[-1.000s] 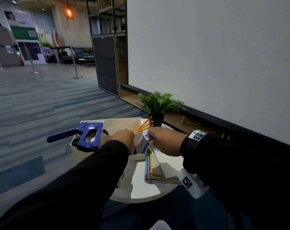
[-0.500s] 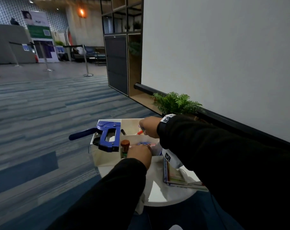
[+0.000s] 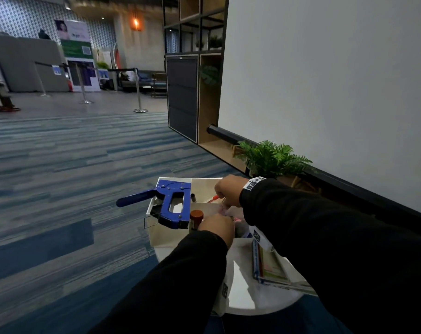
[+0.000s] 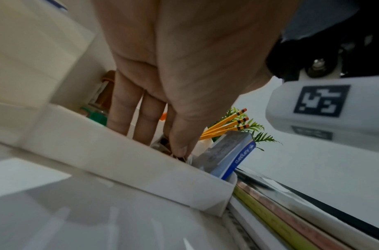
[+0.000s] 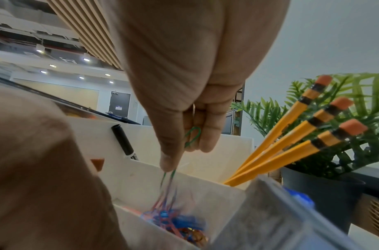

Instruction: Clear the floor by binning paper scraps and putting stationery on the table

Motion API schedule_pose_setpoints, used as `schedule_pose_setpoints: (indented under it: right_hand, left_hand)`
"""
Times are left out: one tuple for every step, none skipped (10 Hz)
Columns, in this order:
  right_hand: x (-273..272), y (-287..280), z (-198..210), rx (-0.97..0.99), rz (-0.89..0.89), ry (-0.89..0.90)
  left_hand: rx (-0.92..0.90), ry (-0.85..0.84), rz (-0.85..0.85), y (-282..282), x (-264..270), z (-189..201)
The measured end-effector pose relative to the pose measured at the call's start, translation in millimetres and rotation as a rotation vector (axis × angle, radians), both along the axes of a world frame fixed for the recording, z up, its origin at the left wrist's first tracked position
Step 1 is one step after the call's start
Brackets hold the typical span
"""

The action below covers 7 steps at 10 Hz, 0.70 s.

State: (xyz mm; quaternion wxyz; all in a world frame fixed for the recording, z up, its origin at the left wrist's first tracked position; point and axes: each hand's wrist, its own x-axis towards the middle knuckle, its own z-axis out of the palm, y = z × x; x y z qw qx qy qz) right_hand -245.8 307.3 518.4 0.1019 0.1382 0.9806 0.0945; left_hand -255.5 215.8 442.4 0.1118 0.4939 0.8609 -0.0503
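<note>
A white organizer box (image 3: 166, 235) stands on the round white table (image 3: 243, 297). My right hand (image 5: 184, 157) hangs over a middle compartment and pinches a thin green loop (image 5: 191, 137) between thumb and fingers. The loop trails down into a blurred pile of blue and red clips or bands (image 5: 173, 221). My left hand (image 4: 163, 138) reaches into the front compartment with its fingers pointing down. Its thumb tip meets the index finger near the pile, and what lies between them is hidden. Yellow pencils (image 5: 291, 135) lean in the back compartment.
A blue staple gun (image 3: 173, 203) lies across the box beside a brown-capped bottle (image 3: 196, 215). A black marker (image 5: 122, 140) and a blue staple box (image 4: 231, 155) sit in the organizer. Books (image 3: 267, 266) lie on the table, a potted fern (image 3: 272, 157) behind. Striped carpet spreads to the left.
My right hand has moved from over the books to above the organizer's middle. My left hand has come back to the front compartment. Over the last half second both hands barely moved.
</note>
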Motion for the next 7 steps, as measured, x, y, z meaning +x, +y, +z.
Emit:
schedule_pose_setpoints:
  right_hand:
    - [2.7, 1.0, 1.9, 0.021, 0.007, 0.016]
    - [1.5, 2.0, 1.3, 0.048, 0.003, 0.021]
    - [0.5, -2.3, -0.2, 0.114, 0.007, -0.001]
    - [-0.4, -3.4, -4.4, 0.183, 0.039, -0.008]
    - [3.8, -4.5, -4.8, 0.187, 0.04, 0.007]
    - [13.9, -5.4, -6.4, 0.189, 0.042, 0.057]
    - [27.5, -8.3, -10.0, 0.122, 0.03, 0.099]
  left_hand:
    - [-0.03, 0.004, 0.03, 0.4, -0.8, 2.1]
    - [0.004, 0.005, 0.047, -1.2, 0.6, -1.0]
    - [0.009, -0.036, 0.065, -4.5, 0.9, -3.1]
    - [0.014, -0.028, 0.042, -6.4, 0.6, -3.5]
    - [-0.014, -0.011, 0.026, -8.7, 1.0, -5.2]
    - [0.003, 0.019, -0.003, -11.2, 4.6, -8.5]
    - [0.134, 0.04, -0.025, -13.9, 5.8, -15.0]
